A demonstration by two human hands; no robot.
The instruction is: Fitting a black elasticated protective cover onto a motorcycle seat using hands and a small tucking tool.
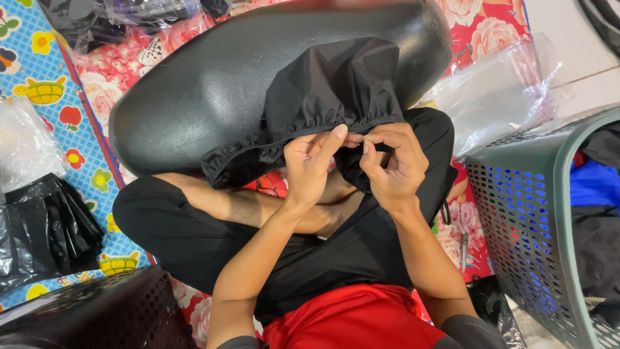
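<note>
While the black elasticated cover [336, 90] already sits over the near end of the black seat [213, 84], its gathered hem hangs loose below the seat's edge, so we judge the fitting part done: one end is capped and most of the seat is bare. We pinch the hem with both hands over our crossed legs; our left hand [311, 165] grips the fabric between thumb and fingers, and our right hand [392, 161] is clenched on the same edge just beside it, fingertips nearly touching. The seat rests across our lap on the flowered floor mat [491, 26]. A clear plastic bag [497, 90] lies to the right, near a grey perforated basket [529, 213]; folded black bags [45, 226] lie to the left.
</note>
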